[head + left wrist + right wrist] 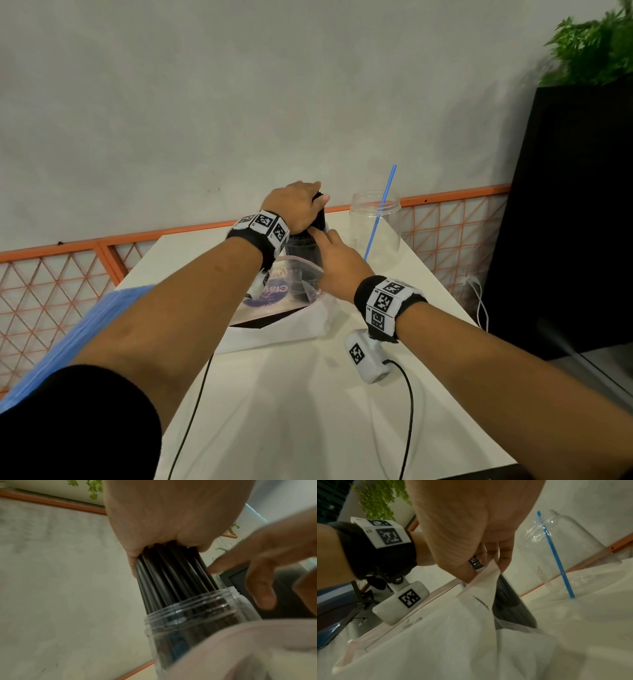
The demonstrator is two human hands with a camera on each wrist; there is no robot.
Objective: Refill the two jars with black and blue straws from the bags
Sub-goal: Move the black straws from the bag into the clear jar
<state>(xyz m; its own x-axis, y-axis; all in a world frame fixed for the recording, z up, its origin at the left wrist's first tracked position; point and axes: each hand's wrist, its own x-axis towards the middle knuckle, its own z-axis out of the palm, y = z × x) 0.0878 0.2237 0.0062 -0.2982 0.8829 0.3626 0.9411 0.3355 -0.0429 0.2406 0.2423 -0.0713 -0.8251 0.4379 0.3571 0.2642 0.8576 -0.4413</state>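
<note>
Left hand (171, 520) grips glossy black straws (171, 577).

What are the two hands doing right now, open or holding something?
Left hand: grips the bundle of black straws standing in the jar.
Right hand: open, a fingertip touching the straws.

The near half of the table (308, 411) lies bare except for two thin black cables (407, 411), so a hand could pass there. Toward the back edge, the jar of black straws (305, 248) and the clear jar (375, 226) stand near each other with a narrow gap between. A crumpled plastic bag (291, 308) lies in front of them, and blue straws (78, 329) line the left edge.
</note>
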